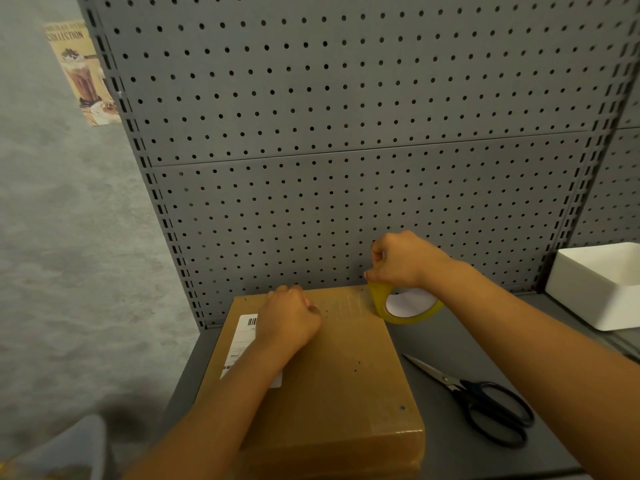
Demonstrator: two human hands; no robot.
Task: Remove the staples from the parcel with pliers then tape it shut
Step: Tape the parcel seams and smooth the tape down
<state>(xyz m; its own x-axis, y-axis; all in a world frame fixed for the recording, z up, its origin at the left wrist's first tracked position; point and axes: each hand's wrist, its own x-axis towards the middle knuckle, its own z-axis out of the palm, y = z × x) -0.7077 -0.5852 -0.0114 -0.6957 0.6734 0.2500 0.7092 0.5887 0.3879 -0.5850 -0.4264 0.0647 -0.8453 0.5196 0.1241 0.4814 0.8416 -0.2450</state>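
A brown cardboard parcel (332, 368) lies flat on the grey shelf (450, 344), with a white shipping label (242, 337) near its left edge and small dark holes in its top. My left hand (291, 317) is a closed fist pressing down on the parcel's far top. My right hand (403, 259) grips a yellowish roll of clear tape (405, 304) at the parcel's far right corner. A shiny strip of tape (349, 299) stretches across the far edge between both hands. No pliers are visible.
Scissors with black handles (478, 400) lie shut on the shelf right of the parcel. A white bin (599, 285) stands at the far right. A grey pegboard (346, 133) rises directly behind the parcel. The shelf's left edge drops to the floor.
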